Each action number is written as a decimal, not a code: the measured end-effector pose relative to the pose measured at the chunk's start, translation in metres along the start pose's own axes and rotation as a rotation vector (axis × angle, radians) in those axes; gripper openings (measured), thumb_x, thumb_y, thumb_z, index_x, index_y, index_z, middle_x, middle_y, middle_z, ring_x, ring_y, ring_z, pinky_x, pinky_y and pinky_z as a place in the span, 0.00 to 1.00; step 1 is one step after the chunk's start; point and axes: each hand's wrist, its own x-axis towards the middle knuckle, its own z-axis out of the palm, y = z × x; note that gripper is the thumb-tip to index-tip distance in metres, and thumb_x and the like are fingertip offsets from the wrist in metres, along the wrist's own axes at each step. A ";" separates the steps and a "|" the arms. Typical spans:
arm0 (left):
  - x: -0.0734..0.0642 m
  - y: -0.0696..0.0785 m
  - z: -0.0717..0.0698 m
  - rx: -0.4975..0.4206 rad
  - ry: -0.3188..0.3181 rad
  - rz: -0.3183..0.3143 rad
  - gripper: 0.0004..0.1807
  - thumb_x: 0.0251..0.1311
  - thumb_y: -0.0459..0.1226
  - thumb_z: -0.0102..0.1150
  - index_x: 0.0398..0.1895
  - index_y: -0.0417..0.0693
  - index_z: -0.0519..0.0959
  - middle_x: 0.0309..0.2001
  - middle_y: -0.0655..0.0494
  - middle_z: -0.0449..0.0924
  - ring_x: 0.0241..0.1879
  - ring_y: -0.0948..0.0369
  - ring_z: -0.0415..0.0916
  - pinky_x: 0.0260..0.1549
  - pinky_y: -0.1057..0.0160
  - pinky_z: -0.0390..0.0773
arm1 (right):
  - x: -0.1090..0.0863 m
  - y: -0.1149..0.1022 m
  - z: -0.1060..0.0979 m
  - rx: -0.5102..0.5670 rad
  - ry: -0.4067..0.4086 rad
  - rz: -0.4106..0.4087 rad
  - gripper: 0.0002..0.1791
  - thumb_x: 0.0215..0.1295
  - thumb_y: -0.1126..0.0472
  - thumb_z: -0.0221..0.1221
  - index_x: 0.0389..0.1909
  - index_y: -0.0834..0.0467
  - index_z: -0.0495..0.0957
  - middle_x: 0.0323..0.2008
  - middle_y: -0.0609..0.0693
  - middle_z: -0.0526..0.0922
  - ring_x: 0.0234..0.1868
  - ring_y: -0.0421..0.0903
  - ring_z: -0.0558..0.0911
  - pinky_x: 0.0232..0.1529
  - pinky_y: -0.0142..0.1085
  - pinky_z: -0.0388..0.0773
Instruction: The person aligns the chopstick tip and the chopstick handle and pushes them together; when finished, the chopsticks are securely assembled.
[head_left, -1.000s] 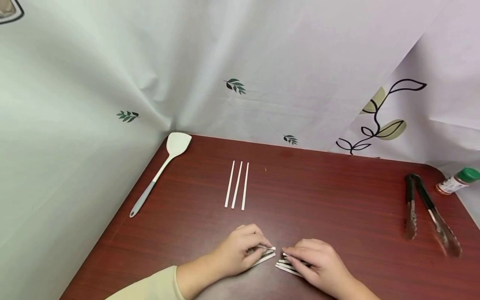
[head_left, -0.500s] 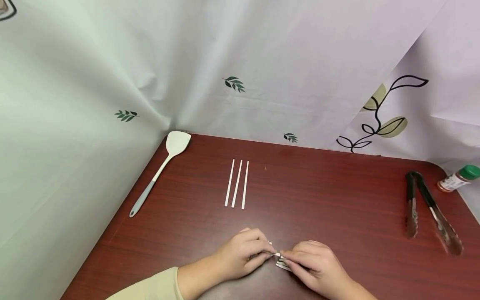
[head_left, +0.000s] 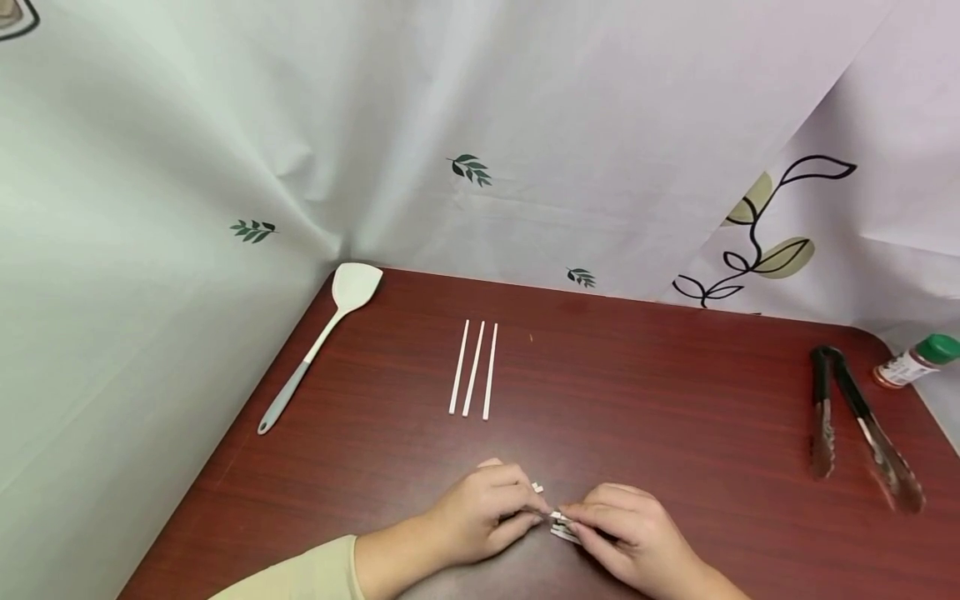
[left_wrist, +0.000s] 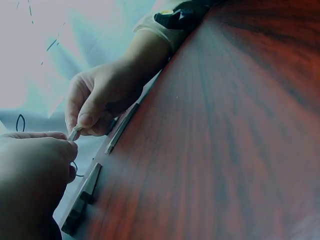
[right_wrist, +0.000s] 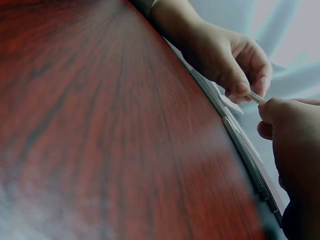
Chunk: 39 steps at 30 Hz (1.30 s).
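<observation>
In the head view, my left hand (head_left: 491,508) and right hand (head_left: 626,529) meet low in the middle, fingertips nearly touching. A short piece of a white chopstick (right_wrist: 256,97) shows between their fingertips in the right wrist view; both hands pinch it. More white chopsticks (head_left: 566,533) lie under the right fingers, partly hidden. Small white ends (head_left: 537,487) show just beyond the left fingers, the rest covered by that hand. In the left wrist view, other chopsticks (left_wrist: 89,185) lie on the table below the hands. Farther back, three white chopsticks (head_left: 473,369) lie side by side.
A white spatula (head_left: 315,346) with a grey handle lies along the left edge of the dark red table (head_left: 660,392). Tongs (head_left: 855,417) with black handles lie at the right, beside a green-capped spice jar (head_left: 911,362). Patterned white cloth (head_left: 570,142) hangs behind.
The hands have come together from a small gap. The left hand's white chopstick end has moved to the right fingertips, and other chopstick ends now show beyond the left fingers.
</observation>
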 end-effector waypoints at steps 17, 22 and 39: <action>0.001 0.001 0.001 -0.022 0.034 -0.029 0.11 0.57 0.35 0.79 0.40 0.56 0.88 0.36 0.68 0.85 0.36 0.75 0.79 0.41 0.74 0.73 | -0.009 0.001 0.005 0.013 0.026 0.113 0.07 0.74 0.65 0.67 0.45 0.64 0.89 0.35 0.50 0.88 0.33 0.38 0.84 0.34 0.23 0.78; 0.000 0.001 0.001 -0.009 0.024 -0.018 0.10 0.56 0.35 0.79 0.38 0.57 0.88 0.35 0.69 0.85 0.34 0.76 0.78 0.41 0.74 0.73 | -0.010 0.001 0.006 0.007 0.021 0.117 0.06 0.74 0.65 0.67 0.44 0.63 0.89 0.35 0.49 0.88 0.33 0.38 0.84 0.35 0.24 0.79; -0.001 0.005 0.003 0.035 0.009 0.050 0.09 0.56 0.35 0.79 0.36 0.58 0.88 0.35 0.70 0.85 0.36 0.77 0.80 0.41 0.74 0.73 | -0.010 -0.001 0.007 0.043 -0.010 0.099 0.06 0.73 0.66 0.67 0.44 0.64 0.89 0.35 0.49 0.88 0.34 0.36 0.84 0.36 0.24 0.80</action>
